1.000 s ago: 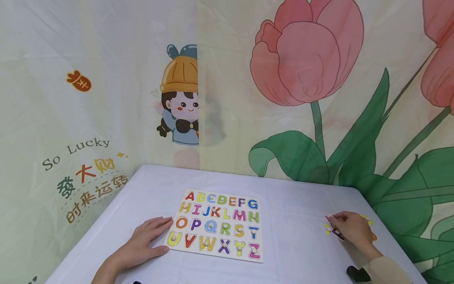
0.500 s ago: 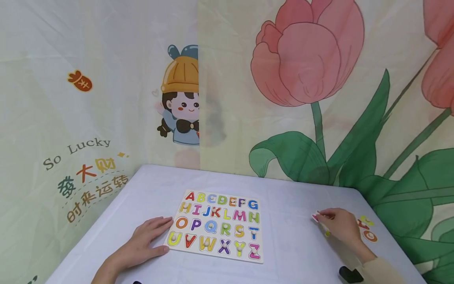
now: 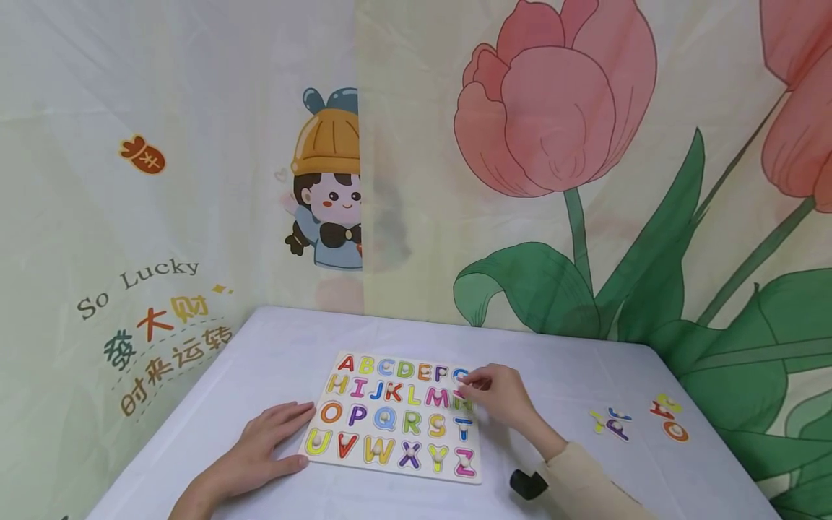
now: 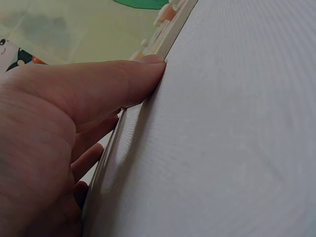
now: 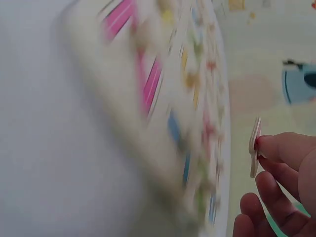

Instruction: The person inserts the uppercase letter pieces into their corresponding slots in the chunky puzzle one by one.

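A wooden alphabet board (image 3: 360, 462) lies on the white-covered table, its colourful letters fitted with small knobs. My left hand (image 3: 266, 440) rests at the board's left edge, fingers extended; in the left wrist view the thumb (image 4: 113, 81) touches the board's side. Over the upper right of the board, near G and N, my right hand (image 3: 503, 393) pinches a thin letter piece. The right wrist view shows this letter piece (image 5: 254, 150) edge-on, white with a pinkish-red face, between thumb and forefinger. Which letter it is, I cannot tell.
Several loose letters lie right of the board: a yellow one (image 3: 596, 423), a blue one (image 3: 619, 414), a purple one (image 3: 616, 432), a red one (image 3: 661, 410) and an orange O (image 3: 677, 431). A black device (image 3: 528, 484) sits at my right wrist. Printed cloth hangs behind the table.
My right hand picked up the pink letter piece among the loose letters and carried it left to the board's upper right. My left hand has stayed at the board's left edge.
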`<state>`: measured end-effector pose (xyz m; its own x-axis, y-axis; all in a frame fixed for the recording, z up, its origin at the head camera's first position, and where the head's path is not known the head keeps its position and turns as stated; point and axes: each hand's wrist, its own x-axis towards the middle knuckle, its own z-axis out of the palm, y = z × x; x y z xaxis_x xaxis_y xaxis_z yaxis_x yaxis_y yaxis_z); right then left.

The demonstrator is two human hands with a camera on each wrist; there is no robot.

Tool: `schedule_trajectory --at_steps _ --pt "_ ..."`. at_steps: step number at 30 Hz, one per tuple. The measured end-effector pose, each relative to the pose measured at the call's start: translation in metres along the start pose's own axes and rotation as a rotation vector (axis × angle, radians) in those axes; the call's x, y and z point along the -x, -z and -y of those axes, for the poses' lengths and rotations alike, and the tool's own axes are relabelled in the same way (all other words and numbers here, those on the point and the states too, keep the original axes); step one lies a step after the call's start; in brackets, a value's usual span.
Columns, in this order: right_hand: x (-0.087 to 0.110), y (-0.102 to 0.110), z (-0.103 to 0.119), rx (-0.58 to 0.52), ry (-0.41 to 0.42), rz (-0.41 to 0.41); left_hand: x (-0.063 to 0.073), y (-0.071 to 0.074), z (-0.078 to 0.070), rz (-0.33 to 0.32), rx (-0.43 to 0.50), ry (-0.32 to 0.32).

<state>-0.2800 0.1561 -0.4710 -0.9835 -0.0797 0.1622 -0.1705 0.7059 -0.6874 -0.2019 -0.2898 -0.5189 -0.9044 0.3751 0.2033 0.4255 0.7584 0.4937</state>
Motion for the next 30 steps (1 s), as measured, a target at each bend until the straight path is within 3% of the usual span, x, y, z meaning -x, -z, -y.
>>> schedule_trajectory --at_steps 5,11,17,30 --pt "-0.013 -0.04 0.045 -0.059 0.111 0.103 0.0 0.001 0.0 0.001 -0.002 -0.005" --pt "-0.026 -0.086 0.08 -0.1 0.13 0.179 0.001 0.001 0.002 0.013 0.013 0.006" --pt "-0.034 -0.113 0.095 -0.084 0.128 0.178 0.001 -0.001 0.002 0.008 0.0 0.002" --pt "-0.043 -0.138 0.109 -0.019 0.066 0.187 0.0 0.002 0.001 0.01 -0.006 0.0"
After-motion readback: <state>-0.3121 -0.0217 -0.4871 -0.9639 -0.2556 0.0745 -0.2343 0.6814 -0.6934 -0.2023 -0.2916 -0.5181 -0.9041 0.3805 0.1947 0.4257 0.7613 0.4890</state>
